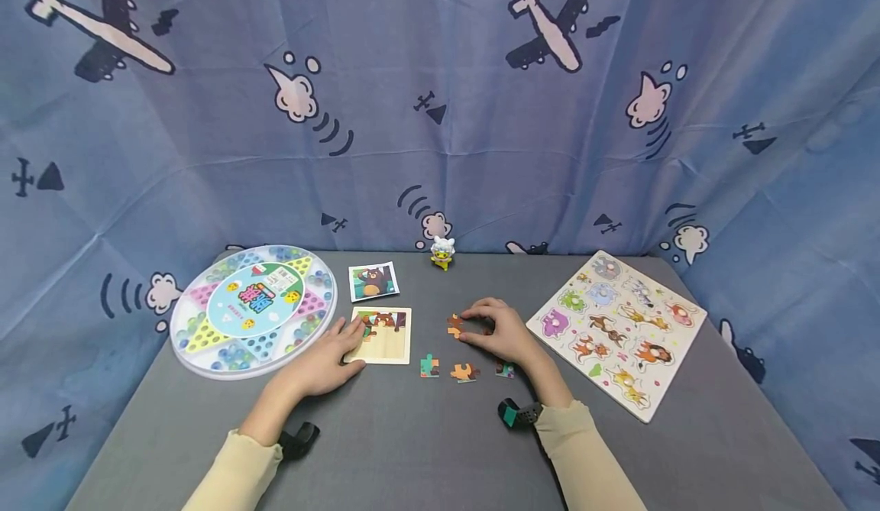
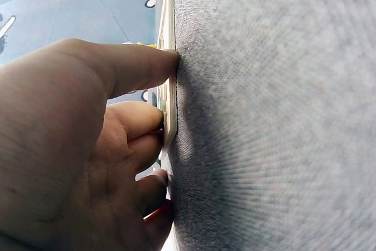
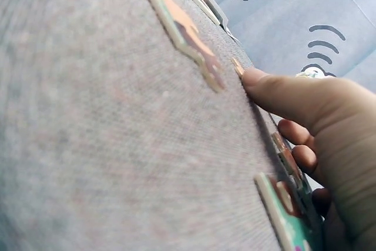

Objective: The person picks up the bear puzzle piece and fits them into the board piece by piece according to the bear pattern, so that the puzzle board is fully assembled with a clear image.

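Observation:
A wooden jigsaw board [image 1: 388,348], partly filled along its far side with a bear picture, lies flat left of the middle. My left hand [image 1: 328,360] holds it at the left end, thumb against the near edge and fingers at the left side; in the left wrist view the left thumb [image 2: 141,66] touches that edge. To the right, my right hand [image 1: 500,331] pinches an orange-brown jigsaw piece [image 1: 454,326] between thumb and index finger, at the table surface. Nearer me lie a green piece [image 1: 429,366], an orange piece [image 1: 465,373] and a dark green-brown piece [image 1: 505,369].
Behind the board lies a bear picture card [image 1: 373,281]. A round marble game board [image 1: 254,308] is at the left, an animal puzzle board [image 1: 619,335] at the right. A small yellow-and-white figurine [image 1: 443,252] stands at the back before the curtain [image 1: 385,144].

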`<state>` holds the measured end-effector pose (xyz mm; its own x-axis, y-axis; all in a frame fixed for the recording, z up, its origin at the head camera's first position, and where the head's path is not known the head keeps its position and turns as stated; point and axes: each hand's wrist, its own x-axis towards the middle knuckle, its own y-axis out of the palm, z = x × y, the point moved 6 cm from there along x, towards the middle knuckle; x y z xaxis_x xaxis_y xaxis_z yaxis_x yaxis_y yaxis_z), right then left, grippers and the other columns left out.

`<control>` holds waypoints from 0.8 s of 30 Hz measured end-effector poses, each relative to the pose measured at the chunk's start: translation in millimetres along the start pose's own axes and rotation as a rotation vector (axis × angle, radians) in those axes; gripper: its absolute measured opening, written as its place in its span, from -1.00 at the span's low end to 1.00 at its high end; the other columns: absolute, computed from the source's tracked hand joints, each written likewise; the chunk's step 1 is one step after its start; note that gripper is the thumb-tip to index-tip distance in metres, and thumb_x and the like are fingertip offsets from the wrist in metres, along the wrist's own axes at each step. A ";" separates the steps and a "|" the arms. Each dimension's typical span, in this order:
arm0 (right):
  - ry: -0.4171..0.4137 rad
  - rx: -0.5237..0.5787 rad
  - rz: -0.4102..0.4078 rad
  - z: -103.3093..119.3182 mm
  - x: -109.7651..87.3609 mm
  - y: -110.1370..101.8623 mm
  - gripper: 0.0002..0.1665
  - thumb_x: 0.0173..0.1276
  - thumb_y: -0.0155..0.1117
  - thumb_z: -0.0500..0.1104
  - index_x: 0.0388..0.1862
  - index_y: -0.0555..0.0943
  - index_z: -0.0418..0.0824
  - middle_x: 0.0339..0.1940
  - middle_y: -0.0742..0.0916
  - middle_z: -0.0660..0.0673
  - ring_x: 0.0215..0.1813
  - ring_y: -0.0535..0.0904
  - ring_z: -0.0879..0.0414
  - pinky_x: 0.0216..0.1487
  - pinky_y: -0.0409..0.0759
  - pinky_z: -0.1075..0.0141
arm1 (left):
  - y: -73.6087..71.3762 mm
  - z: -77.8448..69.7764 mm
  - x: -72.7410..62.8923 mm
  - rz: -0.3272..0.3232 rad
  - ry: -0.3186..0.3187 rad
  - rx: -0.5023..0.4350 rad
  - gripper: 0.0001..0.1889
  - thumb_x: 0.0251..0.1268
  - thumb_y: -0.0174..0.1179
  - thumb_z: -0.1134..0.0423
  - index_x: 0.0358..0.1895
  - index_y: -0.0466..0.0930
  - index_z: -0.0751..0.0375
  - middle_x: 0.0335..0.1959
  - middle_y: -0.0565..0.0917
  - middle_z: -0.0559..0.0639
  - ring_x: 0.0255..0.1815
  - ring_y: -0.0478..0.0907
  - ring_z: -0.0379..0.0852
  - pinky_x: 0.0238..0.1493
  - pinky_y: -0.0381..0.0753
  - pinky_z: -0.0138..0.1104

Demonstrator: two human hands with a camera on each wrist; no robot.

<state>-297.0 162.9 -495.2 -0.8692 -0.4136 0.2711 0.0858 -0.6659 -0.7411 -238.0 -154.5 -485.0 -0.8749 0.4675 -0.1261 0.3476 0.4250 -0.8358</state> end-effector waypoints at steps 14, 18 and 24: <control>-0.015 -0.067 -0.003 1.4 1.2 -0.1 -0.69 0.36 0.58 -0.09 0.05 0.82 -0.11 0.09 0.73 -0.14 0.21 0.61 -0.15 0.26 0.59 -0.16 | 0.6 -0.2 1.3 -0.007 -0.001 -0.008 -0.27 0.61 0.18 0.12 0.65 0.17 0.40 0.73 0.09 0.26 0.73 -0.14 0.43 0.68 -0.02 0.25; -0.021 -0.076 -0.002 2.5 0.5 1.4 -0.73 0.40 0.54 -0.10 0.04 0.81 -0.12 0.11 0.72 -0.17 0.22 0.59 -0.18 0.28 0.55 -0.21 | -0.2 -1.2 1.1 -0.005 -0.001 -0.011 -0.27 0.61 0.18 0.13 0.65 0.17 0.41 0.72 0.09 0.27 0.73 -0.14 0.43 0.68 -0.03 0.25; -0.011 -0.051 0.008 3.3 -1.3 3.3 -0.75 0.45 0.50 -0.10 0.04 0.78 -0.13 0.14 0.71 -0.19 0.23 0.57 -0.19 0.31 0.51 -0.24 | 0.0 -1.6 0.3 0.006 -0.016 -0.019 -0.28 0.60 0.19 0.14 0.64 0.18 0.40 0.73 0.08 0.26 0.73 -0.14 0.43 0.68 -0.03 0.26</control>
<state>-294.0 159.2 -495.9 -0.8633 -0.4255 0.2715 0.0676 -0.6304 -0.7733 -237.7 -153.1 -484.2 -0.8779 0.4580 -0.1396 0.3590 0.4367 -0.8249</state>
